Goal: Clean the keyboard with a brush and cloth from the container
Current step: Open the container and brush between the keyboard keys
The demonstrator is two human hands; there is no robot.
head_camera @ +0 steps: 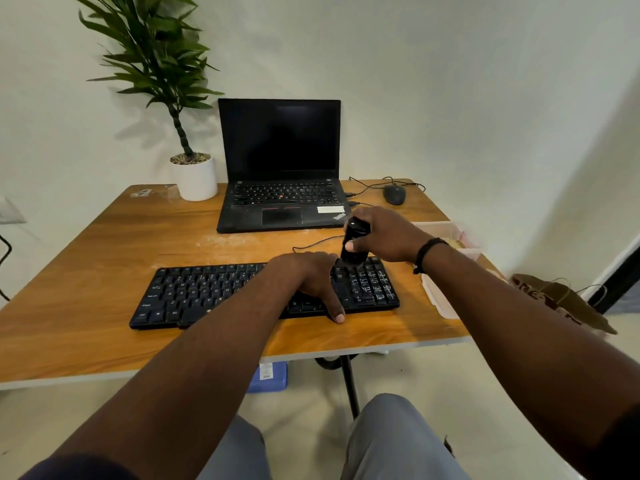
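Flat black plastic keyboard [242, 292] lies at the worktop's near centre, long axis left-right, cable running off its far edge toward 12 o'clock. White dust or residue shows on the numpad keys at the right end, so that block looks like the current work zone.

Black stubby brush [353, 244] stands roughly upright, head down on the far right corner of the keyboard, about 1 o'clock from keyboard centre. Upright likely so the bristles get down between the keys; bristles themselves too dark to make out.

Right hand [384, 235] grips the brush body, fingers curled round it from the right, thumb across the near face. The brush sits left of the palm, its top poking out above the fingers.

Left hand [311, 278] rests flat on the keyboard just left of the numpad, fingers relaxed and extended, thumb tip over the near edge onto the wooden worktop [104, 254]. My read: it pins the board so brushing doesn't push it around. The brush head is at 1 o'clock from this hand, just beside the knuckles.

Translucent plastic container [446, 233] is at 3 o'clock behind the right wrist; its lid [440, 296] lies near the right edge. Cloth not clearly visible.

Open black laptop [280, 168] at 12 o'clock, black mouse [394, 194] at 1, potted green plant [194, 174] at 11.
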